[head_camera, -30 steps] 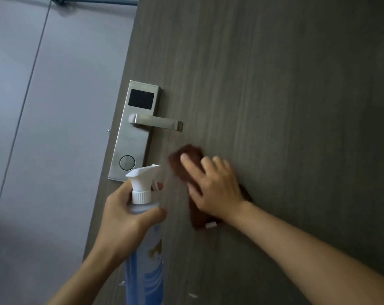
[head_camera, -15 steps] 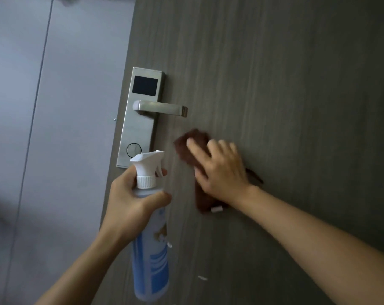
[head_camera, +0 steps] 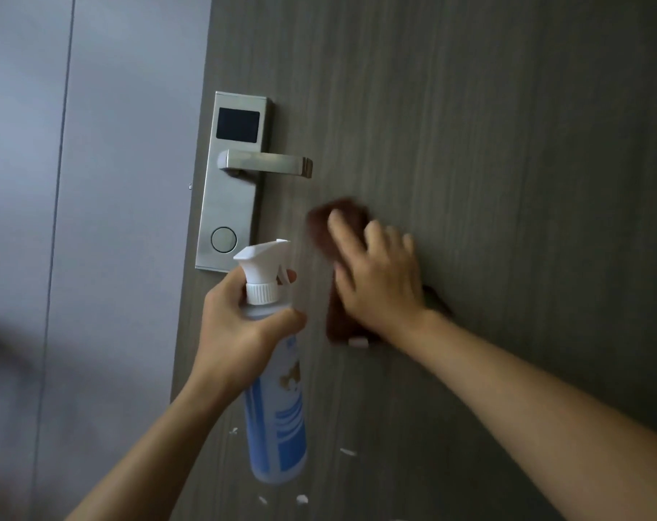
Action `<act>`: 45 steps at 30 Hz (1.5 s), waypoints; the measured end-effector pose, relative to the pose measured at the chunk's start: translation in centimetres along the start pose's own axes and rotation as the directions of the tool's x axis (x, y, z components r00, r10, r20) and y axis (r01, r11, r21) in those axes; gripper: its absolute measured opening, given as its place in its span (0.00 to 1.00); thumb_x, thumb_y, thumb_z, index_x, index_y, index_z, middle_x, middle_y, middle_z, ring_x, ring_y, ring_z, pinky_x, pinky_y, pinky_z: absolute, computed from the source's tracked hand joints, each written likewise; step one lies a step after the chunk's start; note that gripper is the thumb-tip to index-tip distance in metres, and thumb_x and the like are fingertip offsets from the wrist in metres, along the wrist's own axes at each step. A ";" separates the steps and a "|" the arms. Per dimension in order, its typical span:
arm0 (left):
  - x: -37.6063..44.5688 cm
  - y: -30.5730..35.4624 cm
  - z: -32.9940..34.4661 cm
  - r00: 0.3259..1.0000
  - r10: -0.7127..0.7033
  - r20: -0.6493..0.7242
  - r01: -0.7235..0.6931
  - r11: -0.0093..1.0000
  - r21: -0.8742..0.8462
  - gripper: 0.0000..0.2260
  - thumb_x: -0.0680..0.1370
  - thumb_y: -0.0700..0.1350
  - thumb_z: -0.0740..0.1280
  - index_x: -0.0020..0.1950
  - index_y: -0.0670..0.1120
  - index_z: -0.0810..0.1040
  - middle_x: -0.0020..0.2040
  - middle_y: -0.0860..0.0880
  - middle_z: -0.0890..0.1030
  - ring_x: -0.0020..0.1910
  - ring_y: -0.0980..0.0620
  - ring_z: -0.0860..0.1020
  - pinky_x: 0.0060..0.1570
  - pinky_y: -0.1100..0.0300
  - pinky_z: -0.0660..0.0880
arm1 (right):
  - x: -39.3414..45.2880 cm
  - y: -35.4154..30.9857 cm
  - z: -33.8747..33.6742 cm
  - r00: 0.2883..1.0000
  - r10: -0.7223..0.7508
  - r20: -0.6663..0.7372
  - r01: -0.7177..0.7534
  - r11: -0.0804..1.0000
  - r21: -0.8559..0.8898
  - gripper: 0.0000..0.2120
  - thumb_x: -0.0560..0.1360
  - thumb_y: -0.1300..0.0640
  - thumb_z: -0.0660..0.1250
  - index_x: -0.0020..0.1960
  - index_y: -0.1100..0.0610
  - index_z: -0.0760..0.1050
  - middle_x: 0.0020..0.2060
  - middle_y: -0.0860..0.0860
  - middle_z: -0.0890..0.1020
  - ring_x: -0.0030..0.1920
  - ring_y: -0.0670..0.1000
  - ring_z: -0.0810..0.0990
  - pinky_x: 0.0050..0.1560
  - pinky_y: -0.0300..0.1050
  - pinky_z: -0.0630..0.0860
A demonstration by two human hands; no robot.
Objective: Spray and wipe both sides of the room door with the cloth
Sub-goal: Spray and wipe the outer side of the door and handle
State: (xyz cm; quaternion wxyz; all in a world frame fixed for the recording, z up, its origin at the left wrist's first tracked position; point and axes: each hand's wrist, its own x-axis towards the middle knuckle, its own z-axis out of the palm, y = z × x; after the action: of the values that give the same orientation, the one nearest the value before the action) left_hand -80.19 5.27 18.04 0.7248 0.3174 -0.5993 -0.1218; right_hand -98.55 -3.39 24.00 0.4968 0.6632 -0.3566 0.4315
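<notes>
Both of your hands are busy. Your right hand [head_camera: 381, 285] lies flat, fingers straight and slightly spread, pressing the dark brown cloth [head_camera: 338, 235] against the grey wood-grain door [head_camera: 488, 144], just right of the brushed-steel lever handle [head_camera: 268, 163]; flat fingers spread the pressure. Your left hand [head_camera: 240, 325] wraps the blue-and-white plastic spray bottle [head_camera: 276, 408], nozzle toward the door, ready for respraying. Blur hides the cloth's edges, perhaps folded.

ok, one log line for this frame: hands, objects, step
step: wiping door below lever handle | left hand: holds spray bottle | right hand: presses brown cloth flat on door
</notes>
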 end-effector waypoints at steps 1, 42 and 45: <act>-0.3 -0.2 0.0 1.000 0.002 0.003 -0.002 1.000 -0.003 0.16 0.62 0.42 0.76 0.49 0.46 0.83 0.43 0.47 0.86 0.38 0.47 0.84 0.35 0.54 0.81 | -2.6 -0.6 0.4 0.993 -0.119 0.025 0.118 0.993 0.031 0.34 0.75 0.48 0.68 0.79 0.53 0.66 0.49 0.59 0.75 0.45 0.62 0.74 0.46 0.55 0.67; -4.0 -0.9 -1.0 0.996 -0.052 0.069 0.046 0.994 0.096 0.24 0.60 0.56 0.75 0.54 0.52 0.81 0.52 0.55 0.86 0.45 0.47 0.85 0.40 0.53 0.84 | -2.0 8.6 -1.4 0.956 -0.283 -0.081 0.272 0.955 -0.118 0.23 0.81 0.42 0.62 0.73 0.51 0.74 0.43 0.59 0.75 0.41 0.61 0.75 0.43 0.55 0.66; -4.3 -1.3 -1.4 0.997 -0.066 0.038 0.061 0.992 0.113 0.24 0.60 0.55 0.75 0.54 0.51 0.82 0.52 0.54 0.87 0.44 0.47 0.85 0.42 0.48 0.85 | -0.7 8.3 -1.7 0.995 0.027 -0.098 -0.040 0.990 -0.136 0.26 0.81 0.41 0.62 0.76 0.50 0.69 0.46 0.59 0.74 0.44 0.61 0.74 0.46 0.56 0.65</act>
State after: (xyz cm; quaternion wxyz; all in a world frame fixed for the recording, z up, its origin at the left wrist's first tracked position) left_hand -79.69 7.11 13.80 0.6892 0.3737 -0.6095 -0.1178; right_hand -106.63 -3.84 26.46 0.5506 0.5996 -0.3723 0.4457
